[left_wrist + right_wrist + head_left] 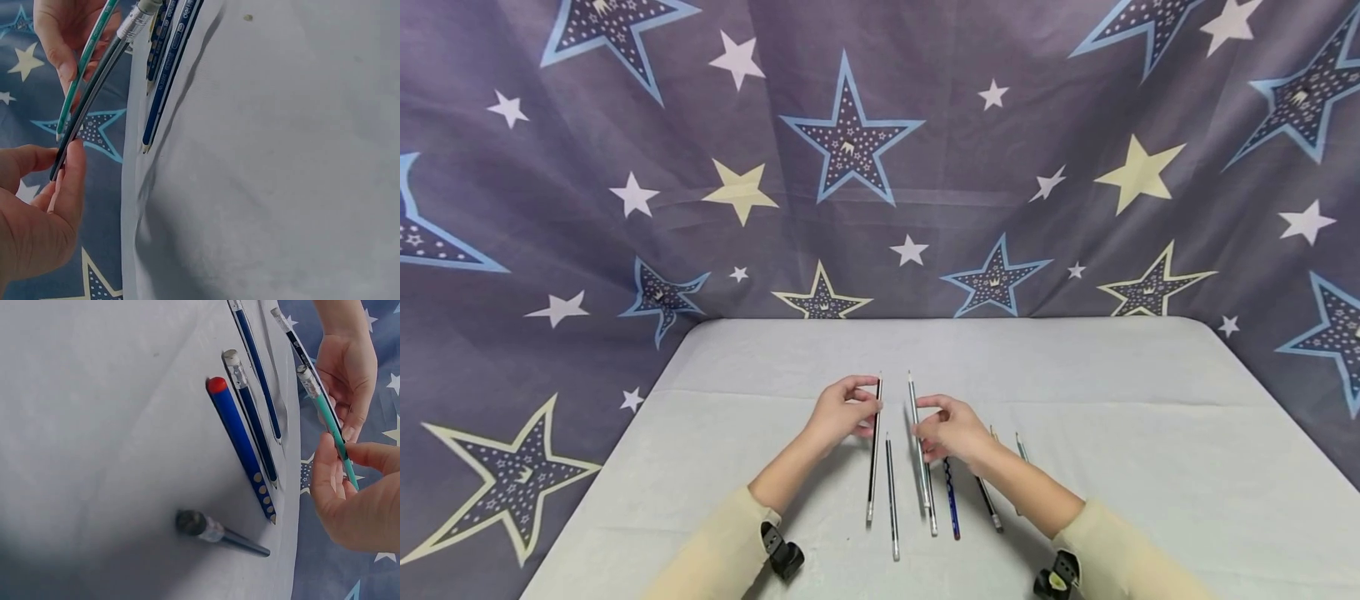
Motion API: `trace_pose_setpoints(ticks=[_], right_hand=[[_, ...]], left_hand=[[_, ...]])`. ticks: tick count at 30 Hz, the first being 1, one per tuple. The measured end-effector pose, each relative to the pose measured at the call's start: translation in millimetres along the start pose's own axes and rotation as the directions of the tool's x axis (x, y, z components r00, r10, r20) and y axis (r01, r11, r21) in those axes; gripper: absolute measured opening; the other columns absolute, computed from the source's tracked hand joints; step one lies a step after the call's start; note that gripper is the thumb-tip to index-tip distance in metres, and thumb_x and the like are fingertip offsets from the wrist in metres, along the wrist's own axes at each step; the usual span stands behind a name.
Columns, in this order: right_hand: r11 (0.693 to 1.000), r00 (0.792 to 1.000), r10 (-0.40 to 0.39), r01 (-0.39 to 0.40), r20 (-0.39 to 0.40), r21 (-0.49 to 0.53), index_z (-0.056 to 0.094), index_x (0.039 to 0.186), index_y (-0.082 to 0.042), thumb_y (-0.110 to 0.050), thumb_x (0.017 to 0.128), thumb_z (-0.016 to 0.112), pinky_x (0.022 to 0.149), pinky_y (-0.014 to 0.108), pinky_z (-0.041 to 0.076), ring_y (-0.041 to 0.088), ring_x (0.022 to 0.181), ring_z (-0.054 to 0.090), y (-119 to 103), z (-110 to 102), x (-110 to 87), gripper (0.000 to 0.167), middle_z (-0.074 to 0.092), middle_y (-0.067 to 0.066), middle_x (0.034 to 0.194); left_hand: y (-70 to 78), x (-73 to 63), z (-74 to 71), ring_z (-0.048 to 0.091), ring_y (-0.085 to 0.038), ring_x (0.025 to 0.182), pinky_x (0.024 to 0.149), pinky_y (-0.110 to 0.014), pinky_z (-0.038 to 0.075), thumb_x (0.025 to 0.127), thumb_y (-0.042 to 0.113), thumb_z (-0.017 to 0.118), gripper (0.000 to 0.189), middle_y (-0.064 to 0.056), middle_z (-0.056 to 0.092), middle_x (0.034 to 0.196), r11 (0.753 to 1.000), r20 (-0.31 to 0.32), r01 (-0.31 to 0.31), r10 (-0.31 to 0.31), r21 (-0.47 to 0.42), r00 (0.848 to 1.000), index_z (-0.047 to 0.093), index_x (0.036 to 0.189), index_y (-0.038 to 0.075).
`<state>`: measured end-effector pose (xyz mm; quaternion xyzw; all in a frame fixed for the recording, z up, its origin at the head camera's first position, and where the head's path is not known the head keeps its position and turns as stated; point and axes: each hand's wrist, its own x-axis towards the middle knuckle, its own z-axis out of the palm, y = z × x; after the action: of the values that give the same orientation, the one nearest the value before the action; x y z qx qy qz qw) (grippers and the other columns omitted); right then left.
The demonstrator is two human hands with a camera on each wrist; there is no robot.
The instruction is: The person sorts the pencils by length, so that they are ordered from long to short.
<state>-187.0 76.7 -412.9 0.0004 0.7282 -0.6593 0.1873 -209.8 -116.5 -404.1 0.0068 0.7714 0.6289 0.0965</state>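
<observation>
Fingers and thumb of my left hand (842, 410) pinch a black pencil (873, 471), its white eraser end towards me. My right hand (953, 432) pinches a light green pencil (326, 409) with a white eraser, point away from me. Both pencils are held up side by side, a gap between them in the head view. Below them on the table lie a dark blue pencil (892, 500), another eraser-tipped pencil (933, 523) partly hidden by the green one, and a blue pencil (234, 428) with a red end and pale dots.
Right of these, under my right forearm, lie a black pencil (989, 505) and a greenish pencil (1022, 448), both partly covered. The table (1150, 467) has a pale cloth, and a star-patterned curtain (940, 200) hangs behind it. Each wrist wears a black strapped device (784, 554).
</observation>
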Motion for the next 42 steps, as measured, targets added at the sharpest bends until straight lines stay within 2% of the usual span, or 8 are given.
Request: trace_pose_setpoints(ticks=[3,6,25,42], right_hand=[[1.0,1.0,-0.001,0.001,0.005,0.003,0.046,0.131,-0.001,0.0,0.084,0.062,0.058,0.03,0.059,0.014,0.06,0.055,0.4,-1.0,-0.1,0.049,0.054,0.007,0.082],[1.0,1.0,-0.002,0.002,0.009,0.005,0.046,0.13,0.0,0.0,0.084,0.061,0.059,0.031,0.059,0.014,0.06,0.055,0.8,-1.3,-0.6,0.049,0.055,0.007,0.082],[1.0,1.0,0.0,0.0,0.003,0.012,0.046,0.13,0.0,-0.001,0.084,0.061,0.057,0.028,0.059,0.014,0.06,0.055,-1.9,-2.6,-3.3,0.049,0.055,0.006,0.081],[1.0,1.0,0.004,-0.004,0.004,0.024,0.047,0.129,0.0,-0.001,0.084,0.062,0.056,0.027,0.058,0.013,0.059,0.055,2.5,-3.0,-1.6,0.048,0.056,0.005,0.081]], left_hand=[[-1.8,6.2,0.8,0.062,-0.014,0.064,0.061,-0.038,0.061,0.083,0.001,0.062,0.043,-0.01,0.061,0.091,1.0,-0.007,-0.012,0.012,-0.01,1.0,0.054,0.125,-0.002],[-12.4,19.8,1.0,0.062,-0.013,0.062,0.056,-0.032,0.06,0.082,0.002,0.063,0.043,-0.008,0.061,0.091,0.999,-0.026,-0.022,0.022,-0.026,0.999,0.055,0.125,0.0],[-7.4,44.7,-1.7,0.063,-0.014,0.063,0.054,-0.029,0.06,0.082,0.004,0.065,0.041,-0.008,0.061,0.091,0.999,-0.08,-0.026,0.028,0.028,0.996,0.058,0.123,0.007],[6.1,72.6,-8.0,0.059,-0.01,0.058,0.054,-0.029,0.06,0.082,0.003,0.065,0.041,-0.005,0.061,0.085,0.996,-0.159,-0.068,0.076,0.055,0.984,0.059,0.122,0.006]])
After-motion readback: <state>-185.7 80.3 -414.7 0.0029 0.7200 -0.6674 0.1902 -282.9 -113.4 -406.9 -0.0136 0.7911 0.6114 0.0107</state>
